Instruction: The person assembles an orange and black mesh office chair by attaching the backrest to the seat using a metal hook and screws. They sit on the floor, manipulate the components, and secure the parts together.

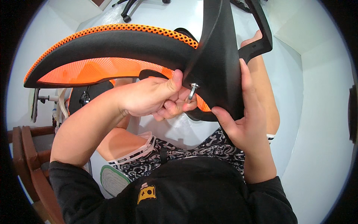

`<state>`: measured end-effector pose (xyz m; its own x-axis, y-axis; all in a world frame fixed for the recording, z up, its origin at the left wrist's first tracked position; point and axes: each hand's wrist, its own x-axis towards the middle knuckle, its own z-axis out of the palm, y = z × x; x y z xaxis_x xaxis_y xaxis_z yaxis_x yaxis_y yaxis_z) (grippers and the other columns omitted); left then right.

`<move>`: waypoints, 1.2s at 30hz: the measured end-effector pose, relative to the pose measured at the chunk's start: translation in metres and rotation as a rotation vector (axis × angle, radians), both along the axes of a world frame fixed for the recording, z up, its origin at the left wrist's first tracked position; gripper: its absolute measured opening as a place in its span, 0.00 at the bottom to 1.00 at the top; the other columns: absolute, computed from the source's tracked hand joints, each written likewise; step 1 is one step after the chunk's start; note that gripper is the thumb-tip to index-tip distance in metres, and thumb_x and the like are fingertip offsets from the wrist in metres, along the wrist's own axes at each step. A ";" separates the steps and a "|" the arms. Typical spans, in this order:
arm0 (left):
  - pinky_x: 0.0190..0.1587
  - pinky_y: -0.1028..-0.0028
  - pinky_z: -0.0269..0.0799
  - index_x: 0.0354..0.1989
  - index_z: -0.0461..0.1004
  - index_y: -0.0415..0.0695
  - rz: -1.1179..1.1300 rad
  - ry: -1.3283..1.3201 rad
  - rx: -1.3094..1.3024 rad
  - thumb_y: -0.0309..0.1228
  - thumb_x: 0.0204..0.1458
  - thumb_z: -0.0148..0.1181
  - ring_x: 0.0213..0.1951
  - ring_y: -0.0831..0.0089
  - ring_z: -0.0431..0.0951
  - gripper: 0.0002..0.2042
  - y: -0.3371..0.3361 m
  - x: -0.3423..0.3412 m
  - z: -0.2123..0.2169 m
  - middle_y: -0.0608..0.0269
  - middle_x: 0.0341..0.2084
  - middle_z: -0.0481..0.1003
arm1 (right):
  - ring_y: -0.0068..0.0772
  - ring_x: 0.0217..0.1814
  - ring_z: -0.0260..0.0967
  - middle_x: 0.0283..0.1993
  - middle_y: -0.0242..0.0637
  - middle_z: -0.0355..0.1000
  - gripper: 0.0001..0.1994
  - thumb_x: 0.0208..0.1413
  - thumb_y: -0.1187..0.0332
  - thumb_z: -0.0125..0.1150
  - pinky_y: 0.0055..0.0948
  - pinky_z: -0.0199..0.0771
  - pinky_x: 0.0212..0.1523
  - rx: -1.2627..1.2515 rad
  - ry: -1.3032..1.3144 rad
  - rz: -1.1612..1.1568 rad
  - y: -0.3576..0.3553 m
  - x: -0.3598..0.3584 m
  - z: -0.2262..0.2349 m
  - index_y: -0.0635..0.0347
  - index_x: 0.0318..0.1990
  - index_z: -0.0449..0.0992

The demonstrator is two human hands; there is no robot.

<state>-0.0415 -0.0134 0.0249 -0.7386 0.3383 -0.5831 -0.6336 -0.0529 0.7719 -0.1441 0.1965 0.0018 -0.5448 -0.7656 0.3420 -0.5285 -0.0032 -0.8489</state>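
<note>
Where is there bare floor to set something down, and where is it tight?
Bare floor shows between the right leg and the right-hand wall; another patch lies between the orange mesh backrest and the black wheeled base. It is crowded around the left hand, by the backrest, black upright and small metal fastener.

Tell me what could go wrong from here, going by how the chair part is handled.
The small silver metal piece sits at the fingertips of the left hand; it could slip and drop to the pale, smooth floor.
The broad, curved black plastic chair frame, with its orange mesh panel reaching far out leftward, seems steadied mainly by the right hand, so it might tilt or twist.
</note>
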 end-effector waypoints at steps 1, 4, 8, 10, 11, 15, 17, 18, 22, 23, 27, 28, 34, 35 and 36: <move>0.20 0.82 0.48 0.30 0.68 0.43 0.002 0.011 -0.061 0.72 0.45 0.26 0.17 0.83 0.52 0.40 -0.001 -0.001 0.003 0.74 0.13 0.56 | 0.38 0.62 0.59 0.61 0.50 0.58 0.40 0.43 0.75 0.65 0.28 0.59 0.59 0.003 -0.002 -0.005 0.000 0.000 0.000 0.72 0.63 0.48; 0.21 0.81 0.50 0.29 0.69 0.43 0.037 -0.012 -0.175 0.71 0.47 0.29 0.17 0.82 0.53 0.39 -0.001 -0.001 0.013 0.73 0.14 0.57 | 0.38 0.61 0.60 0.60 0.51 0.58 0.40 0.43 0.75 0.65 0.28 0.59 0.58 0.015 0.040 -0.008 0.000 -0.002 0.001 0.72 0.63 0.48; 0.21 0.80 0.53 0.29 0.70 0.43 0.143 -0.111 -0.213 0.70 0.47 0.31 0.17 0.81 0.54 0.38 0.005 0.001 0.019 0.73 0.16 0.58 | 0.38 0.61 0.60 0.60 0.51 0.59 0.40 0.43 0.76 0.64 0.28 0.60 0.58 0.018 0.013 -0.002 0.000 -0.002 0.000 0.72 0.63 0.48; 0.21 0.80 0.53 0.27 0.69 0.43 0.159 -0.123 -0.237 0.70 0.47 0.32 0.17 0.81 0.54 0.37 0.007 0.001 0.021 0.73 0.15 0.58 | 0.38 0.61 0.60 0.60 0.51 0.58 0.40 0.42 0.76 0.64 0.28 0.60 0.58 0.006 0.018 0.000 0.000 -0.002 -0.002 0.72 0.63 0.48; 0.21 0.80 0.53 0.25 0.69 0.44 0.167 -0.129 -0.248 0.70 0.47 0.33 0.17 0.81 0.54 0.37 0.008 0.001 0.022 0.73 0.15 0.58 | 0.38 0.62 0.60 0.61 0.51 0.58 0.40 0.42 0.77 0.64 0.28 0.60 0.58 0.001 0.012 0.002 0.000 -0.002 -0.002 0.72 0.63 0.48; 0.20 0.80 0.51 0.18 0.66 0.45 0.057 -0.038 -0.337 0.69 0.48 0.34 0.16 0.82 0.52 0.35 -0.004 0.004 0.024 0.73 0.11 0.54 | 0.39 0.62 0.59 0.61 0.51 0.58 0.40 0.42 0.78 0.64 0.28 0.59 0.59 -0.005 0.013 0.029 -0.002 -0.002 -0.003 0.72 0.64 0.48; 0.19 0.80 0.50 0.16 0.64 0.45 0.044 -0.039 -0.427 0.68 0.49 0.35 0.15 0.82 0.51 0.34 -0.007 0.005 0.028 0.74 0.10 0.52 | 0.39 0.62 0.59 0.61 0.51 0.57 0.41 0.42 0.78 0.63 0.28 0.59 0.59 -0.007 0.086 0.045 -0.001 -0.003 -0.002 0.72 0.64 0.48; 0.19 0.81 0.49 0.15 0.65 0.45 0.044 -0.052 -0.450 0.67 0.50 0.35 0.15 0.82 0.50 0.34 -0.006 0.005 0.030 0.74 0.09 0.52 | 0.38 0.62 0.59 0.62 0.51 0.57 0.41 0.41 0.79 0.63 0.28 0.59 0.59 -0.013 0.074 0.043 -0.002 -0.003 -0.003 0.72 0.64 0.47; 0.18 0.80 0.47 0.15 0.65 0.45 0.036 -0.133 -0.506 0.65 0.51 0.37 0.14 0.82 0.49 0.33 -0.006 0.002 0.040 0.74 0.08 0.51 | 0.47 0.50 0.67 0.54 0.54 0.63 0.43 0.39 0.75 0.67 0.31 0.68 0.46 -0.046 0.147 0.015 -0.007 -0.003 -0.006 0.68 0.64 0.48; 0.18 0.80 0.47 0.16 0.66 0.45 0.033 -0.161 -0.511 0.65 0.52 0.37 0.13 0.82 0.49 0.33 -0.006 0.002 0.043 0.75 0.08 0.51 | 0.49 0.47 0.69 0.51 0.55 0.66 0.44 0.38 0.74 0.67 0.32 0.70 0.43 -0.047 0.162 0.012 -0.008 -0.003 -0.007 0.67 0.64 0.48; 0.18 0.81 0.46 0.17 0.68 0.43 0.007 -0.185 -0.623 0.64 0.53 0.36 0.15 0.83 0.49 0.34 -0.001 0.001 0.059 0.74 0.10 0.52 | 0.51 0.40 0.72 0.45 0.53 0.69 0.45 0.38 0.73 0.68 0.33 0.72 0.37 0.002 0.143 0.003 -0.009 -0.001 -0.006 0.66 0.65 0.48; 0.18 0.81 0.46 0.19 0.69 0.42 0.027 -0.172 -0.689 0.65 0.53 0.34 0.15 0.83 0.49 0.35 0.006 0.003 0.060 0.74 0.10 0.52 | 0.50 0.39 0.72 0.44 0.53 0.69 0.45 0.38 0.73 0.68 0.33 0.72 0.36 0.024 0.134 0.002 -0.008 -0.001 -0.005 0.66 0.65 0.47; 0.20 0.82 0.48 0.30 0.71 0.35 -0.025 -0.415 -0.532 0.78 0.36 0.13 0.16 0.82 0.52 0.53 -0.002 -0.001 0.084 0.75 0.13 0.54 | 0.45 0.52 0.65 0.52 0.53 0.63 0.43 0.41 0.76 0.64 0.30 0.65 0.49 0.099 0.125 0.057 -0.006 0.007 0.003 0.69 0.65 0.46; 0.19 0.82 0.47 0.28 0.71 0.34 -0.022 -0.422 -0.516 0.78 0.38 0.20 0.15 0.82 0.50 0.51 -0.003 -0.004 0.087 0.73 0.12 0.54 | 0.44 0.55 0.64 0.55 0.54 0.62 0.42 0.42 0.76 0.64 0.30 0.64 0.51 0.106 0.105 0.064 -0.006 0.007 0.003 0.69 0.65 0.45; 0.18 0.82 0.47 0.29 0.71 0.34 -0.032 -0.445 -0.549 0.78 0.38 0.20 0.15 0.82 0.51 0.51 -0.001 -0.005 0.090 0.73 0.11 0.54 | 0.44 0.58 0.63 0.57 0.55 0.61 0.42 0.42 0.77 0.63 0.30 0.63 0.54 0.108 0.082 0.075 -0.005 0.007 0.005 0.70 0.65 0.45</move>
